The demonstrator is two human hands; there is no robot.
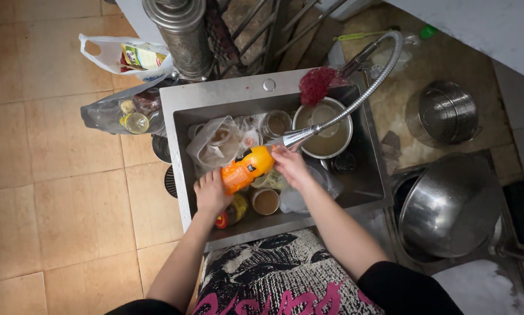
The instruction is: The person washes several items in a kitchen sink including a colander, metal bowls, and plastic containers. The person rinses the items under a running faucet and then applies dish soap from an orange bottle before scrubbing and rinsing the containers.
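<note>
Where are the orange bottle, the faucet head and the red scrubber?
orange bottle (247, 169), head view, middle of its body.
faucet head (294, 137), head view, metal nozzle end.
red scrubber (316, 85), head view, centre of the mesh.

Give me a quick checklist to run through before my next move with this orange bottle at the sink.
1. Grip on the orange bottle: left hand holds its base, ok.
2. Right hand at the bottle's upper end, by the faucet head: ok.
3. Bottle cap on or off: cannot tell, hidden by the fingers.
4. Water running: cannot tell.
5. Free room in the sink: not ok, crowded with jars, plastic bags and a steel bowl holding murky water.
</note>
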